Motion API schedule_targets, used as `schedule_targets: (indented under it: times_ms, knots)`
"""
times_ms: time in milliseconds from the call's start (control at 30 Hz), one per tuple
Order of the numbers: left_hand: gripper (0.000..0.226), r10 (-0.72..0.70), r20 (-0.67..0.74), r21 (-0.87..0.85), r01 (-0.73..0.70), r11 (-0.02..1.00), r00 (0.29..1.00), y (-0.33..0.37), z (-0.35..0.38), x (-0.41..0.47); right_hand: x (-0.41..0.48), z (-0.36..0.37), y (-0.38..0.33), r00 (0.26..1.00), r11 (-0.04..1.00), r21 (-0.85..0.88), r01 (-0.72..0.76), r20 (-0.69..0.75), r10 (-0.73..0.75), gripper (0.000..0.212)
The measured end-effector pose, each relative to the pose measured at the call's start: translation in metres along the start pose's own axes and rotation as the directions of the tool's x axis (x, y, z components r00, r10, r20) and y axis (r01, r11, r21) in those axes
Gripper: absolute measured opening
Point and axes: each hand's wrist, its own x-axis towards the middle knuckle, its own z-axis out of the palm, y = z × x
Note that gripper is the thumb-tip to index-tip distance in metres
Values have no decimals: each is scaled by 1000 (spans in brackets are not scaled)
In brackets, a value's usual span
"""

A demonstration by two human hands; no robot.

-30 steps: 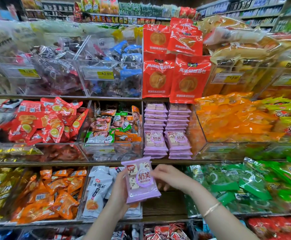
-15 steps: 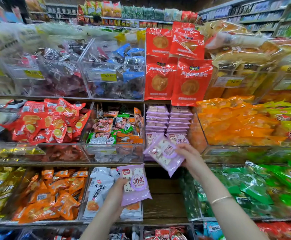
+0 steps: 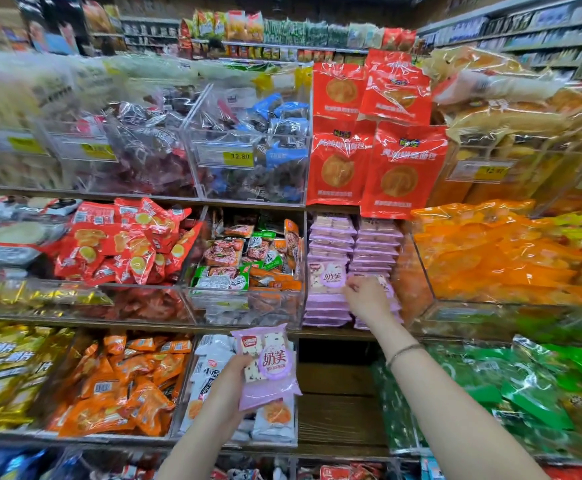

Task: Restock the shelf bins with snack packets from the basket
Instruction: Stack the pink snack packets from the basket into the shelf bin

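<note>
Middle shelf (image 3: 109, 322), centre bay: two purple stacks (image 3: 331, 244) side by side, packets lying flat, one face-out at front of left stack. Spare packet (image 3: 269, 367) sits below and left of stacks, upright, top tipped slightly left. Left hand (image 3: 230, 382) grips its left edge. Right hand (image 3: 365, 299) up at front of right stack, fingers curled on placed packet (image 3: 385, 284), mostly hidden. Right hand nearer the stacks; spare wants an up-and-right lift, probably next.
</note>
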Motion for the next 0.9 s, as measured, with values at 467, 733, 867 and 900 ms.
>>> schedule_targets:
  times_ms: [467,733,867,900]
  knots:
    - [24,114,370,243,-215,946,922,14,68,-9,-109,-18,11,932,702,684,-199,353,-79,28]
    - [29,712,555,716,-683,-146,429,73,64,27,-72,-36,38,940,386,874,-295,193,281,23]
    - [36,667,636,766,-422,-485,388,87,66,53,-50,-27,36,898,281,926,-252,116,424,12]
    - [39,655,654,753,-411,-515,378,84,65,57,-47,-24,34,891,236,942,-240,117,439,8]
